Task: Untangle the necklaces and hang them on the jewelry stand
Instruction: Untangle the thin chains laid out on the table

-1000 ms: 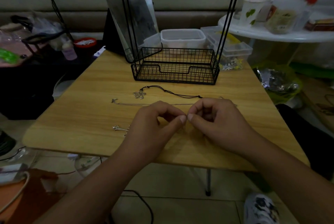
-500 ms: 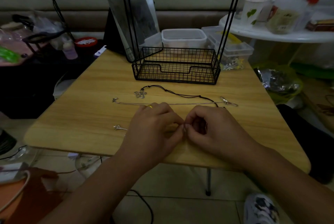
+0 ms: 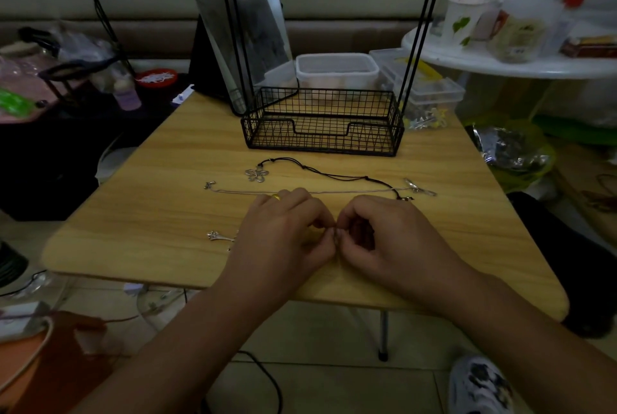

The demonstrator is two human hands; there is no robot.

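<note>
Left hand point(image 3: 283, 233) and right hand point(image 3: 390, 236) meet fingertip to fingertip, pinching a fine chain, barely visible. Advise small pulls apart; jerking would tighten the knot.

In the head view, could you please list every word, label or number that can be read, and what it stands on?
None can be read.
Jar on the white round table: its label print is too blurred.
Red lid: white marks, no legible letters.
Cup: green leaf shapes only, no text.
</note>
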